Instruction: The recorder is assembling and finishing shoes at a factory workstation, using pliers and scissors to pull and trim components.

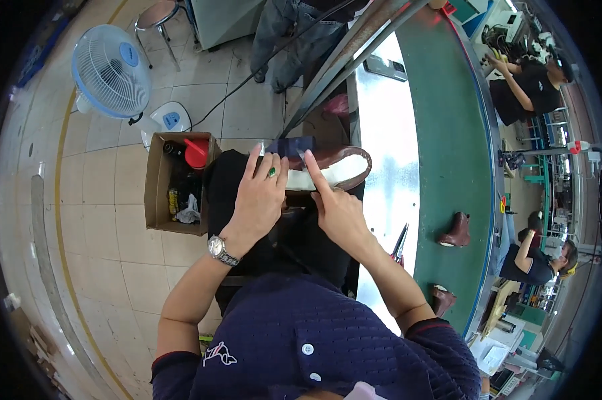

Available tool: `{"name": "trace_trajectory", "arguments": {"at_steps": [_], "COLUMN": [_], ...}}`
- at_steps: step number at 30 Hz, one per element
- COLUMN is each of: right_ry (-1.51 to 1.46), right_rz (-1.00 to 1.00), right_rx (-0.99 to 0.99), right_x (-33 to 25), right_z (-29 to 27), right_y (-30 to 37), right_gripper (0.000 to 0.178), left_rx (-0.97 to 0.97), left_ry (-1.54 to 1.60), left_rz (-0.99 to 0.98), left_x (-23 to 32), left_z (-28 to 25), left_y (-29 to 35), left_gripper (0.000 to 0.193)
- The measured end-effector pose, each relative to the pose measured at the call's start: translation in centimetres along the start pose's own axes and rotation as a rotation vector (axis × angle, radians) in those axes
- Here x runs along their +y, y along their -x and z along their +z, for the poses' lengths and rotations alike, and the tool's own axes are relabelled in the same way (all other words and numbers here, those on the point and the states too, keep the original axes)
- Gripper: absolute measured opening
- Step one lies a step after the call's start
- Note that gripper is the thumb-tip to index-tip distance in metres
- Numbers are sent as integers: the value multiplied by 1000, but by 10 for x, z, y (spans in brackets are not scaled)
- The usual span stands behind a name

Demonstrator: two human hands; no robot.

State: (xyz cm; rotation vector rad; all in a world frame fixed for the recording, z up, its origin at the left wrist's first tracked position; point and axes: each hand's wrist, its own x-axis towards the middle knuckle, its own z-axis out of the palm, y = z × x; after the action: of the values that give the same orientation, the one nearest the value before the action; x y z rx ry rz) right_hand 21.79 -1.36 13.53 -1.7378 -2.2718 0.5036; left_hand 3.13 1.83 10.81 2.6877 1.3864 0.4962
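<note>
A brown shoe lies across my lap, a white surface facing up inside its brown edge. My left hand, wearing a ring with a green stone, stretches its fingers over the shoe's left part; its thumb is out of sight. From the other side my right hand grips the shoe, with its index finger laid straight over the top and the remaining fingers curled, partly hidden. Beyond the fingertips sits a dark blue piece, and I cannot make out what it is.
Left of my knees stands a cardboard box with a red item and bottles; a fan is behind it. At right, a metal ledge borders a green belt with brown boots. A tool and phone lie there. Co-workers stand beyond.
</note>
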Motion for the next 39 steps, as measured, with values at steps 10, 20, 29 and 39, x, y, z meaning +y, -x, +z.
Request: {"name": "trace_trajectory", "arguments": {"at_steps": [10, 20, 29, 39], "right_ry": [-82, -98, 17, -532], "right_rz": [33, 38, 150, 374], "right_rx": [-64, -91, 14, -442], "right_x": [-10, -19, 28, -6], "right_z": [2, -1, -34, -37], "right_y": [-10, -19, -51, 53], "right_gripper": [81, 83, 79, 65], "left_rx": [62, 95, 68, -79], "left_ry": [135, 855, 795, 1065], "left_rz": [-22, -366, -283, -587], "left_x": [-5, -17, -19, 27], "left_z": [5, 7, 9, 7], "left_y": [8, 13, 16, 108], "left_gripper": [59, 87, 94, 111]}}
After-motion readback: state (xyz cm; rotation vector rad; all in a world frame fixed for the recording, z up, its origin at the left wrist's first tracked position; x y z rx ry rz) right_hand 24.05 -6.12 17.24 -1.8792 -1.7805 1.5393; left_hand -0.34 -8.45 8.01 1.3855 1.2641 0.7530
